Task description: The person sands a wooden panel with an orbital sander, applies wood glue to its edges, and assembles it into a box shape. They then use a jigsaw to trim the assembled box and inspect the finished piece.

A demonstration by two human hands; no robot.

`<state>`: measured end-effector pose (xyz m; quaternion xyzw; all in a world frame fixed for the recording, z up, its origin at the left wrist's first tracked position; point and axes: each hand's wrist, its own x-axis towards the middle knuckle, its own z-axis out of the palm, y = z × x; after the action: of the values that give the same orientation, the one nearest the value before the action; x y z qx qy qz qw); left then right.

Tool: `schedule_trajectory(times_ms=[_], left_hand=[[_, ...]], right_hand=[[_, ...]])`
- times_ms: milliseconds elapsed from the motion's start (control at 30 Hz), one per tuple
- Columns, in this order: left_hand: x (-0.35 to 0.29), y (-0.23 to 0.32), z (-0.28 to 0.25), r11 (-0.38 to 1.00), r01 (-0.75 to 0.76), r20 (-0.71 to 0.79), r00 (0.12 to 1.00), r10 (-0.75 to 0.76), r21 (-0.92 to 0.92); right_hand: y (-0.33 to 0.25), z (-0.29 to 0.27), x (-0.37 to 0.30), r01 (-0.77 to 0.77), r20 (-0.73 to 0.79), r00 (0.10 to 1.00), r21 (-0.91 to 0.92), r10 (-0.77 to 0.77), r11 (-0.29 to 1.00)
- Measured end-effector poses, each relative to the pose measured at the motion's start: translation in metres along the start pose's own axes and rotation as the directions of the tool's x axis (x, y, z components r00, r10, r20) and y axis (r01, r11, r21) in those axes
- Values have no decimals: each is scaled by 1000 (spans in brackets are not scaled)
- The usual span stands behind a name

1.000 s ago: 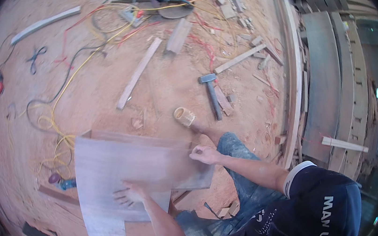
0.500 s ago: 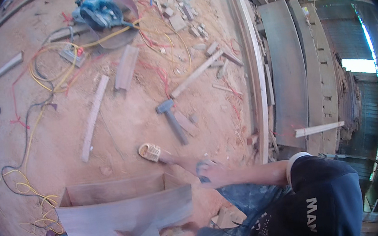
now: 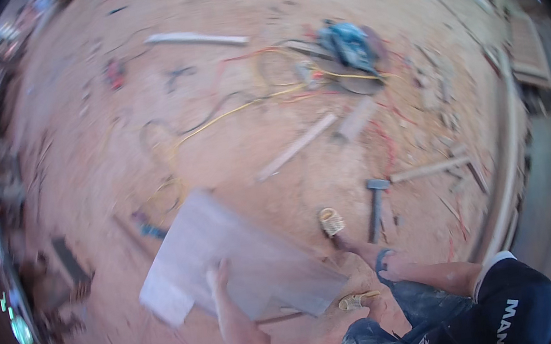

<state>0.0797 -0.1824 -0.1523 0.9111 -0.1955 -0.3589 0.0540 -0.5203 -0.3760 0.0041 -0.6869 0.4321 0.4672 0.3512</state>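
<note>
A brown wooden box-like piece (image 3: 265,259) with a broad flat face lies slanted on the dirt floor before me. My left hand (image 3: 218,275) rests on that face, palm down, its blurred fingers appearing stretched out. The box's inside is hidden from this angle. Over at my bent knee is my right hand (image 3: 391,265), beside a dark blue-grey band (image 3: 380,260). Blur keeps me from telling whether its fingers grip that band. Just beyond the knee lies a hammer (image 3: 376,208) with a dark head.
A blue power saw (image 3: 349,46) stands at the far right among yellow and red cords. Wooden strips (image 3: 296,145) and offcuts are scattered about. A small blue tool (image 3: 150,230) lies past the box's left end. Long boards (image 3: 543,166) line the right side.
The view has swung left, so the floor things appear farther right. The box now looks turned, with its opening no longer showing. My left hand is still on its face.
</note>
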Motion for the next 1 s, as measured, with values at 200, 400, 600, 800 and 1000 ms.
schedule_trajectory(times_ms=[200, 400, 600, 800, 1000], left_hand=[[-183, 94, 70, 717, -326, -259, 943, 207, -616], [-536, 22, 163, 697, -211, -88, 974, 208, -685], [-750, -93, 222, 734, 486, 368, 867, -335, -474], [-742, -34, 192, 585, 556, 382, 831, -405, -591], [-707, 123, 148, 387, 550, 393, 821, -415, -740]], right_hand=[[-12, 30, -39, 176, -175, 958, -267, -227, 948], [-77, 40, -102, 390, -145, 860, -433, -490, 813], [-157, 60, -128, 503, 52, 863, -174, -502, 847], [-185, 41, -107, 648, 166, 761, -232, -627, 725], [-176, -103, -30, 714, 277, 697, -187, -661, 675]])
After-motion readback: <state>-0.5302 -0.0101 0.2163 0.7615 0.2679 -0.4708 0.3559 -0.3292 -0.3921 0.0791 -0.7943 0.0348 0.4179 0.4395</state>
